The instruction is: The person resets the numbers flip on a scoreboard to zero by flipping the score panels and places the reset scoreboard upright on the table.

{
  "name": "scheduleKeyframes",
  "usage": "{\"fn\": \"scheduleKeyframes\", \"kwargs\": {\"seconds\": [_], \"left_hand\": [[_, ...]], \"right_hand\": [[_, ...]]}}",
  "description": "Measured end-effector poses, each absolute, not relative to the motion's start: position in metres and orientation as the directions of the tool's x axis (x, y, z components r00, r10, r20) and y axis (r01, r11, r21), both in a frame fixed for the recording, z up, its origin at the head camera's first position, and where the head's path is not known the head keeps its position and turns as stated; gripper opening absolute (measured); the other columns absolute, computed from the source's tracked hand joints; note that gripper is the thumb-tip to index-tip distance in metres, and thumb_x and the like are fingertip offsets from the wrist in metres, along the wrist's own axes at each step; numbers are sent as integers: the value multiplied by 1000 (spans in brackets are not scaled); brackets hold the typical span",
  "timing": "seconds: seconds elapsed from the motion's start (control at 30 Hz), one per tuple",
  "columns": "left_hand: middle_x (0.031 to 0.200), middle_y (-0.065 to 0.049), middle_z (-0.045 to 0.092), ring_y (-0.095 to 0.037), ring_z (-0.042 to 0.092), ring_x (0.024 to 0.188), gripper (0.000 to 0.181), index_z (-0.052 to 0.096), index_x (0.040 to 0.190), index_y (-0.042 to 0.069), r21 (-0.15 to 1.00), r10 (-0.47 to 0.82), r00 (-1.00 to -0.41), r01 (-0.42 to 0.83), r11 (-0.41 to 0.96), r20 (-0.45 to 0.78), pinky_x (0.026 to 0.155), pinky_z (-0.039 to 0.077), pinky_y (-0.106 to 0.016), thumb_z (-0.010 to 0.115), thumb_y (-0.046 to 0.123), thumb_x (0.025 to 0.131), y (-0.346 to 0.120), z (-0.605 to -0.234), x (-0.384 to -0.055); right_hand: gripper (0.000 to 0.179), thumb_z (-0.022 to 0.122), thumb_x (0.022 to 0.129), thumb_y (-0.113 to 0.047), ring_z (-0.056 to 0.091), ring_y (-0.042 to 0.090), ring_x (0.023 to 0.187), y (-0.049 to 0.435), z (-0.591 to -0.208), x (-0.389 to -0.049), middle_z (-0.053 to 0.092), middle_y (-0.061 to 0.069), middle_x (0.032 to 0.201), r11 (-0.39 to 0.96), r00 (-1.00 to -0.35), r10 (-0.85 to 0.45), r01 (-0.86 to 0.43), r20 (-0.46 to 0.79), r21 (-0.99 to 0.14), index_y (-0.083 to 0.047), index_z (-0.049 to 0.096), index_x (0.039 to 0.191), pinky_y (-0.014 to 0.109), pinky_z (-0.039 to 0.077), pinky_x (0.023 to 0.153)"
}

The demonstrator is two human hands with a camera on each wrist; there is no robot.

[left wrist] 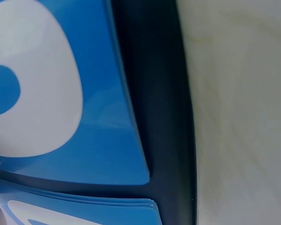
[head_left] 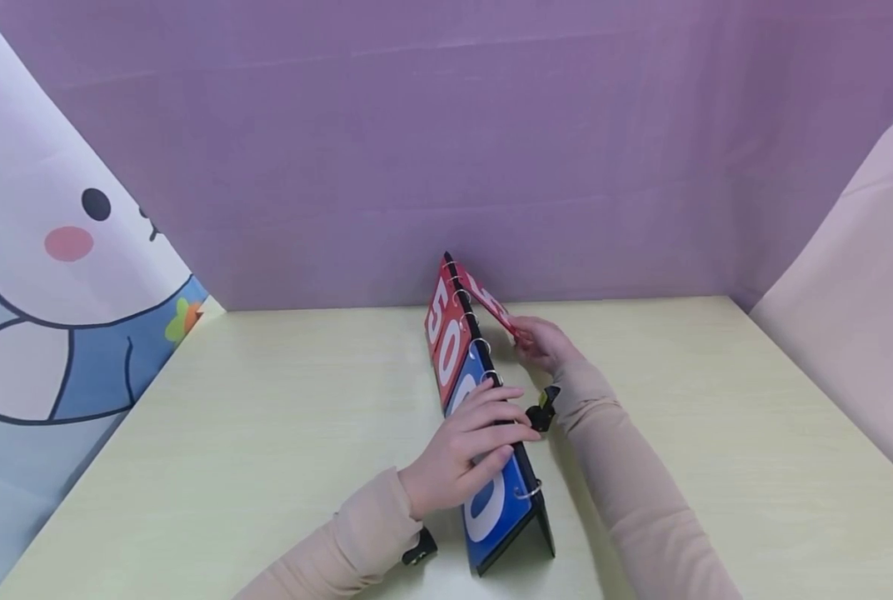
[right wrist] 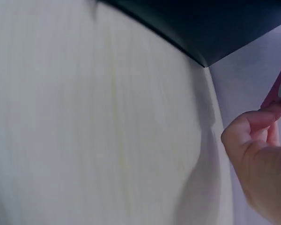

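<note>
nearest, reaches in from the lower edge in a beige left sleeve (head_left: 341, 533) and a beige right sleeve (head_left: 634, 492). just ahead, comes to the near end of a ring-bound flip scoreboard (head_left: 486, 354), stood tent-like on a pale table (head_left: 304, 417) and running lengthwise toward the back, with both panels splayed, presumably to stay upright unaided.

on the left-facing slope, shows a blue zero card (head_left: 497, 504) first, then a second blue card (head_left: 473, 367), partly hidden behind the left hand (head_left: 467, 450). lays that hand over the black top edge with fingers extended, not clenched, probably to keep the frame from sliding or tipping.

further along the same slope, displays a red zero card (head_left: 450, 352) and a red five card (head_left: 436, 307), hung from metal rings (head_left: 531, 491), likely so as to turn over freely.

on the opposite side, pinches an outer red card (head_left: 489, 302) by its free edge between thumb and fingers of the right hand (head_left: 546, 343), seemingly because of being tied by the rings at the other edge. cannot make out its numeral.

farthest, ends near a purple cloth (head_left: 446, 150), beside a cartoon-printed cloth (head_left: 72, 167) on the left.
</note>
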State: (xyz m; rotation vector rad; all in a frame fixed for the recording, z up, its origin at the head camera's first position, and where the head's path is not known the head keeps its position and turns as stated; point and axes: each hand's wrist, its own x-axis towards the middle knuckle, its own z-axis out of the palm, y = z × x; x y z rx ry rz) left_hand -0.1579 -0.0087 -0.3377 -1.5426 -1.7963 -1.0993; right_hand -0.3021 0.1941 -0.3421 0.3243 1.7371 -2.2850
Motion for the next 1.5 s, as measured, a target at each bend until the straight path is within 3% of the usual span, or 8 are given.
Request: {"fn": "scheduleKeyframes", "kwargs": {"seconds": [0.07,0.2,0.37,0.73,1.2,1.3,1.37,1.5], "left_hand": [[113,-5,63,-24,46,127,38,66,110,9,237,542,-209,971,17,814,116,23,-45,31,24,104,-9,-337,-158],[113,-6,63,-24,46,127,38,65,111,9,234,541,-202,972,11,816,116,22,-46,32,24,104,-8,-337,-159],[113,-7,63,-24,46,128,38,65,111,9,249,549,-216,968,14,808,116,23,-46,31,25,103,-9,-337,-159],[114,-5,63,-24,46,128,39,65,111,9,260,551,-232,965,28,802,116,23,-46,32,26,103,-10,-337,-158],[114,-5,63,-23,45,128,39,65,112,9,283,559,-247,959,23,792,116,23,-45,32,27,103,-9,-337,-158],[114,-5,63,-24,45,128,39,65,112,9,275,557,-241,961,24,795,116,23,-46,32,27,103,-9,-337,-158],[114,-6,63,-24,45,128,39,65,112,9,269,554,-235,963,21,799,116,23,-46,31,27,103,-9,-337,-158],[113,-7,64,-24,46,128,39,65,112,9,258,548,-224,966,15,806,116,23,-46,31,26,104,-8,-337,-159]], "right_hand": [[13,56,94,-10,47,4,59,192,-340,-303,57,-6,69,-156,-945,10,321,-327,-934,-2,63,102,15,41,56],[48,65,89,-16,47,6,61,188,-331,-305,55,-1,85,46,-923,203,342,-327,-939,2,49,131,16,39,53],[48,69,86,-19,44,7,57,188,-325,-305,55,3,90,114,-898,310,363,-314,-925,0,55,128,15,38,50],[43,67,87,-15,41,3,49,192,-327,-308,53,-8,62,143,-928,269,304,-258,-942,2,59,125,14,35,47],[41,70,86,-20,45,5,58,195,-330,-308,59,-3,82,224,-939,287,259,-191,-939,-3,63,123,15,35,50],[42,70,86,-20,49,9,71,193,-329,-307,63,6,101,243,-937,307,249,-169,-938,-4,62,124,18,39,59],[42,68,87,-18,54,13,89,191,-328,-307,60,11,119,207,-934,310,250,-179,-946,-4,60,126,21,48,76],[44,63,90,-14,55,14,104,188,-325,-306,53,14,134,67,-927,283,273,-244,-960,-3,54,132,31,44,102]]}}
